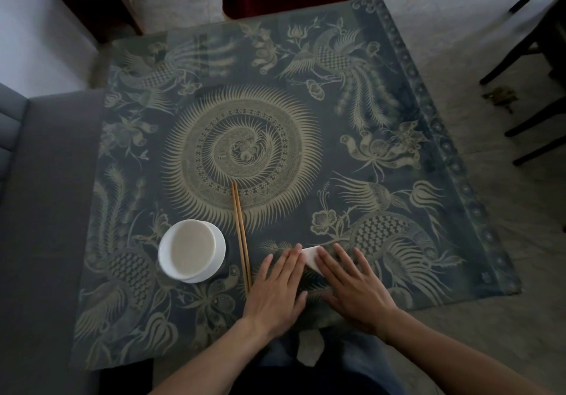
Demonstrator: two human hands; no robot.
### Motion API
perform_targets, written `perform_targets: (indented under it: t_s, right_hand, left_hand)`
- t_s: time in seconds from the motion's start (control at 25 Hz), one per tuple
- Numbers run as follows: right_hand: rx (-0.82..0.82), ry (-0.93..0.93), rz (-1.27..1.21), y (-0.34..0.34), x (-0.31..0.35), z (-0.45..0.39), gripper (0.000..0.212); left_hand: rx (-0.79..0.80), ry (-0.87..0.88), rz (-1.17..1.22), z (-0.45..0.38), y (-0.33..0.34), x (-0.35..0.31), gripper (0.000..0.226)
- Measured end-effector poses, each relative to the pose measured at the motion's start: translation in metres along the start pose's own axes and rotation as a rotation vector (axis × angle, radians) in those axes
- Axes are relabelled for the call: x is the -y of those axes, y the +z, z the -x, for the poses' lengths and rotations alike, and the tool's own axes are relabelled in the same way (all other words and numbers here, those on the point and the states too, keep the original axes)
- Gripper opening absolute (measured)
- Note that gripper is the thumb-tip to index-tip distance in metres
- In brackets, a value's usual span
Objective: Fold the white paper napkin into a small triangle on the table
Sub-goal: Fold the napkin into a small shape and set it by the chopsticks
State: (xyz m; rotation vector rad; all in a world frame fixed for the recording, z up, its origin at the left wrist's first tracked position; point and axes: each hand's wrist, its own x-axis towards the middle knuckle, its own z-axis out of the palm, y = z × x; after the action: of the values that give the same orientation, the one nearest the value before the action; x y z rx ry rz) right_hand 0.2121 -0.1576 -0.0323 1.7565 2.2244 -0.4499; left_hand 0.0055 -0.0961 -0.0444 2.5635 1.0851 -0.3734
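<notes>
A small white paper napkin lies flat near the front edge of the table, which has a dark blue patterned top. Only a pointed, wedge-shaped part of the napkin shows between my two hands. My left hand rests palm down on its left side, fingers straight and together. On the napkin's right side my right hand presses flat, fingers spread. Both hands hide most of the paper.
A white bowl on a white saucer stands to the left of my hands. A pair of wooden chopsticks lies between the bowl and my left hand. Grey sofa at left, dark chair legs at right.
</notes>
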Motion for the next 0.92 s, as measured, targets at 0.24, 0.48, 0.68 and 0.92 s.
perform_targets:
  t_s: [0.24,0.48,0.68,0.92]
  right_hand:
    - [-0.030,-0.011,-0.031,-0.004,0.012,-0.016,0.073]
    - [-0.015,-0.019,0.026,-0.003,-0.002,-0.003,0.068]
    - [-0.048,0.034,0.009,-0.001,0.011,0.004,0.071]
    - [-0.092,-0.016,0.022,0.024,0.010,0.039,0.066]
  left_hand:
    - [0.039,0.130,-0.120,-0.005,-0.004,0.011,0.072]
    - [0.047,0.130,-0.141,-0.005,-0.003,0.012,0.073]
    - [0.050,0.111,-0.144,-0.004,-0.001,0.010,0.074]
    - [0.056,0.121,-0.131,-0.005,-0.002,0.011,0.074]
